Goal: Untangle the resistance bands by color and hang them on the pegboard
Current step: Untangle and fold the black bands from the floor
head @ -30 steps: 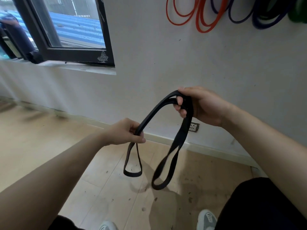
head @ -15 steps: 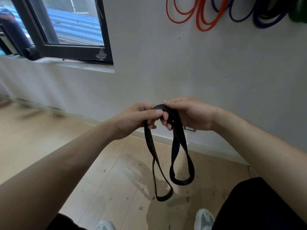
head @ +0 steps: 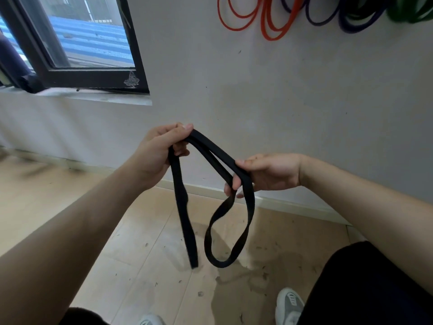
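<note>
A black resistance band (head: 185, 214) stretches between both my hands in front of the white wall. My left hand (head: 159, 153) grips its upper fold, and a doubled length hangs straight down from there. My right hand (head: 269, 174) grips the band lower and to the right, where a loop (head: 246, 228) droops toward the floor. High on the wall hang orange bands (head: 269, 22), purple bands (head: 346, 17) and a green band (head: 412, 12), cut off by the top edge. Their pegs are out of view.
A dark-framed window (head: 93, 73) sits at the upper left above a sill. The wooden floor (head: 145, 266) below is scuffed. My shoes (head: 289, 303) and dark trousers show at the bottom right.
My hands, close together half a second ago, have drawn apart. The left rose and moved left, the right dropped and moved right, so the band now spans between them with two hanging ends.
</note>
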